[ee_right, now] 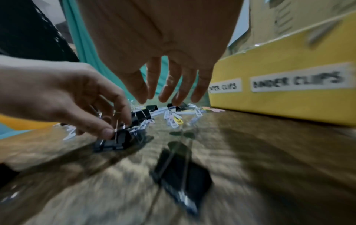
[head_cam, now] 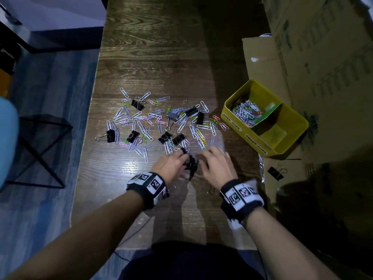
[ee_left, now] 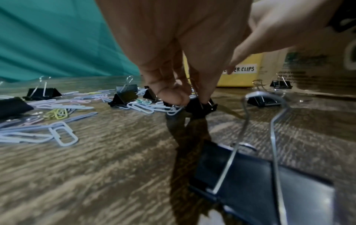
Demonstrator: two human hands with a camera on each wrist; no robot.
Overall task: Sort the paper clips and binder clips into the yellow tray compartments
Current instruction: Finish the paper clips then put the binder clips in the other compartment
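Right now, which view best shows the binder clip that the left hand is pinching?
The left wrist view: the binder clip sits sharp on the table under the left hand. The right wrist view shows it from the side, slightly blurred. The head view shows only a dark shape between both hands.

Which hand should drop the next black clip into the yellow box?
Probably left: the left hand already pinches a black metal binder clip; the right hand hovers open, though nearer the yellow plastic tray.
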